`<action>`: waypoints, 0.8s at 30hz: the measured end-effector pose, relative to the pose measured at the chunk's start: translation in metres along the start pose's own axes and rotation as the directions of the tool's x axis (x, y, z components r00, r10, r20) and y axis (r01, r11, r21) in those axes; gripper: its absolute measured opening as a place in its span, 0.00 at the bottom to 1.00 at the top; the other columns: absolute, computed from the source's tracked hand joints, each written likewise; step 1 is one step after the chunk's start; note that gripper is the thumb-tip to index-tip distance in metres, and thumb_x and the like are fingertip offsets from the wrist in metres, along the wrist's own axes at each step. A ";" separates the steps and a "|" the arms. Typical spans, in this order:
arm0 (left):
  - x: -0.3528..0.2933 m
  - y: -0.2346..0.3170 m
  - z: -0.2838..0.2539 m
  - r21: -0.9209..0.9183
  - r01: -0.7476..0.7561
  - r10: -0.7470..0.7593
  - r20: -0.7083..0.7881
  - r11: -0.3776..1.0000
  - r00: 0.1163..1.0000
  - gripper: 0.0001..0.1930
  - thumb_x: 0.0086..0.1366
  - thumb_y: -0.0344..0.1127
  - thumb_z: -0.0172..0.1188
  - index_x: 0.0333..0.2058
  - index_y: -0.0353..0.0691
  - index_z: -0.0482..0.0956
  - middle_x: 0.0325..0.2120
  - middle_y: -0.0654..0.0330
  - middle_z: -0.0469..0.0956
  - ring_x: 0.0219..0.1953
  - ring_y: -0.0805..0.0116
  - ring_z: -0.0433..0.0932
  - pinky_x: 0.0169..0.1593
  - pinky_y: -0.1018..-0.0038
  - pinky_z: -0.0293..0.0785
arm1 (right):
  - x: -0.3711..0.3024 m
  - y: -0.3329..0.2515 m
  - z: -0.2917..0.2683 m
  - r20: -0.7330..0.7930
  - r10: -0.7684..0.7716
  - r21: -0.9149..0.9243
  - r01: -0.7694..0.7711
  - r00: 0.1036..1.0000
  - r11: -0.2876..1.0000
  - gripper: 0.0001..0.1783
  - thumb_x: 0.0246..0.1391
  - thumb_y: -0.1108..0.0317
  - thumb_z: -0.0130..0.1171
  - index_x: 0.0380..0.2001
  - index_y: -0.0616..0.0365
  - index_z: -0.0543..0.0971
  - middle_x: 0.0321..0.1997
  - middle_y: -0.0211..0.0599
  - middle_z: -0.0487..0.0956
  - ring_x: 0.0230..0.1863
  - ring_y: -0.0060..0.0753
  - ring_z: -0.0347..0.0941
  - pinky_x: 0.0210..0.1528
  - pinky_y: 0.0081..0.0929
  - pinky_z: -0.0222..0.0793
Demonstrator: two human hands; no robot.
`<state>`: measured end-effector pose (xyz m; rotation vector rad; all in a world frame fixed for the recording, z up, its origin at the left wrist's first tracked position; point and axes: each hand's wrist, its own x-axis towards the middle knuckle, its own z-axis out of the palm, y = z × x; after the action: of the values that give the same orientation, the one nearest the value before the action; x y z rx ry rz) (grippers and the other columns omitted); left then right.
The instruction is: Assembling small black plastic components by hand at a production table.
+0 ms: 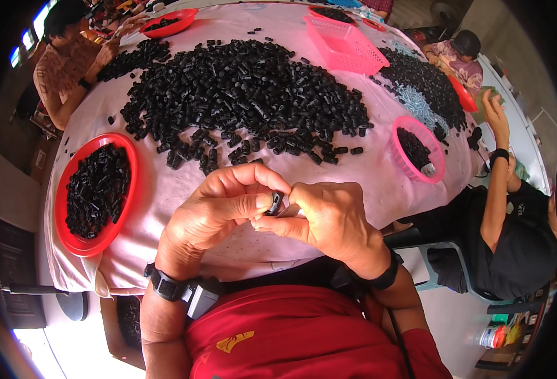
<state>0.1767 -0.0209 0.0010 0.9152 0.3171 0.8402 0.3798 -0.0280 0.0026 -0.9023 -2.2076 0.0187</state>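
Just above the table's near edge, my left hand (212,205) pinches a small black plastic part (276,202) between thumb and fingertips. My right hand (338,218) meets it there, its fingers closed on a thin, pale, flat piece (289,211) that touches or nearly touches the part; its kind cannot be made out. Beyond both hands spreads a large heap of short black cylindrical plastic parts (240,95), with a few loose ones at its near side. A red basin (133,189) holding similar black parts stands to the left of my left hand.
A pink tub (439,170) with black pieces stands to the right, near black and light-blue piles (420,104). Farther off are a pink basket (338,54) and another red basin (187,26). Co-workers sit left (63,76), far right (465,57) and near right (518,234).
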 end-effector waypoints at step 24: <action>0.005 -0.009 0.002 -0.098 -0.061 0.043 -0.176 0.993 0.983 0.12 0.70 0.34 0.54 0.49 0.35 0.74 0.40 0.58 0.79 0.39 0.72 0.78 0.46 0.76 0.76 | 0.003 -0.003 -0.003 -0.172 0.075 0.310 -0.018 0.982 0.951 0.15 0.48 0.73 0.68 0.40 0.57 0.77 0.28 0.35 0.82 0.26 0.31 0.81 0.24 0.25 0.74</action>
<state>0.1852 -0.0209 -0.0046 0.7584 0.3989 0.9782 0.3790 -0.0295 0.0075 -0.7491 -1.9447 0.2841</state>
